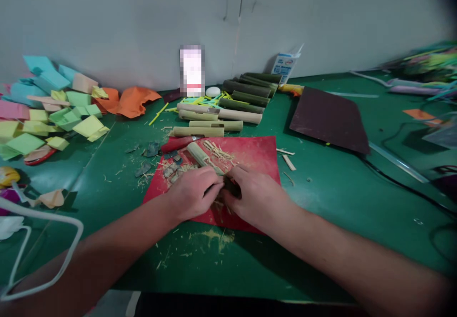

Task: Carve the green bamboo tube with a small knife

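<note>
My left hand (196, 191) and my right hand (248, 191) meet over a red sheet (262, 160), fingers pinched close together. A pale, scraped bamboo tube (198, 155) slants from the upper left down to my fingertips, and both hands are closed around its near end. My fingers hide that end. Bamboo shavings (218, 150) lie on the sheet just beyond my hands. At the sheet's far left edge rests a tool with a red handle (182, 143), its other end among dark flakes and shavings.
Behind the sheet are several bamboo tubes (246, 88), some green, some pale and notched. Folded coloured papers (53, 103) pile up at the left. A dark sheet (328, 117) and a black cable (400, 181) lie right. A lit phone (192, 69) leans against the wall.
</note>
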Motion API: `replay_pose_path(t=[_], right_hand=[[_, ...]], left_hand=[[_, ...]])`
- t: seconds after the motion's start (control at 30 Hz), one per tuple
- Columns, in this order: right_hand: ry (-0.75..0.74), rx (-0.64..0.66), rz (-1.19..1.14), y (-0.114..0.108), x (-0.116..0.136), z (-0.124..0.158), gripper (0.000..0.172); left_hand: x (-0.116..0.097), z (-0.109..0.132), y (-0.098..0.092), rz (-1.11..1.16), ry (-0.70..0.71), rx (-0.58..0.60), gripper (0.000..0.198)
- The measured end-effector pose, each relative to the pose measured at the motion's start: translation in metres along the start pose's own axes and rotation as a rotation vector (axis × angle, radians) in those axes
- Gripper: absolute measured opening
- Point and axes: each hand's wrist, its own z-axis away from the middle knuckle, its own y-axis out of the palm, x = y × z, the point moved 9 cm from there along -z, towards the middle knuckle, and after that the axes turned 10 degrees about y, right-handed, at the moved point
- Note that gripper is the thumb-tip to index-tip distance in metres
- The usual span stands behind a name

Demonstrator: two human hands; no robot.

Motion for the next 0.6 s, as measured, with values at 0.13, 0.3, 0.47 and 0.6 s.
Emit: replay_pose_path(t=[0.13,0.3,0.47,0.6], right_hand=[[0.004,0.003,0.002,0.001,0.0,-0.001,0.01],[0.01,-0.002,0.007,0.001,-0.002,-0.001,0.01],[0.018,0.005,0.002,0.0,-0.001,-0.001,0.012],[0.015,0.004,0.013,-0.001,0.0,-0.001,0.011]], left_hand=[[-0.002,-0.001,-0.003,-0.009,-0.015,-0.043,0.019],[0.007,-0.003,-0.009,0.17,-0.11,-0.095,0.015],[0.062,0.018,-0.021,0.719,-0.588,-0.455,0.022],[0.067,0.019,-0.009,1.065,-0.687,-0.489,0.023]])
